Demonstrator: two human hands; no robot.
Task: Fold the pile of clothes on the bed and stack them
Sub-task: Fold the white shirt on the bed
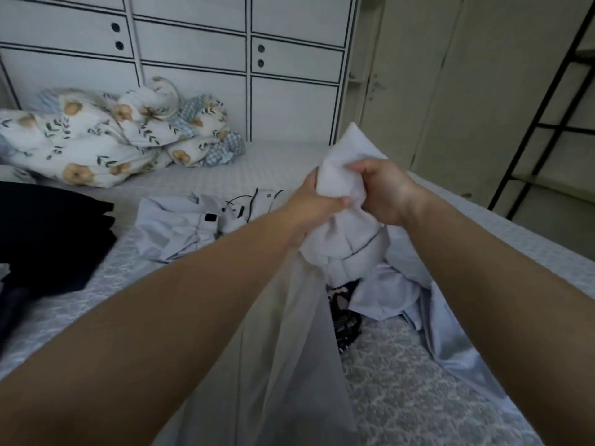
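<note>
White garment held bunched above bed, raised over loose pale clothes. Left hand clenched round bunched cloth from left side; right hand clenched round same bunch from right, fingers curled into fabric. Garment tail hung down toward camera, between forearms. Pale blue shirt laid flat on bed, left of garment. Dark clothes stacked further left. Floral quilt heaped beyond shirt, against drawers.
</note>
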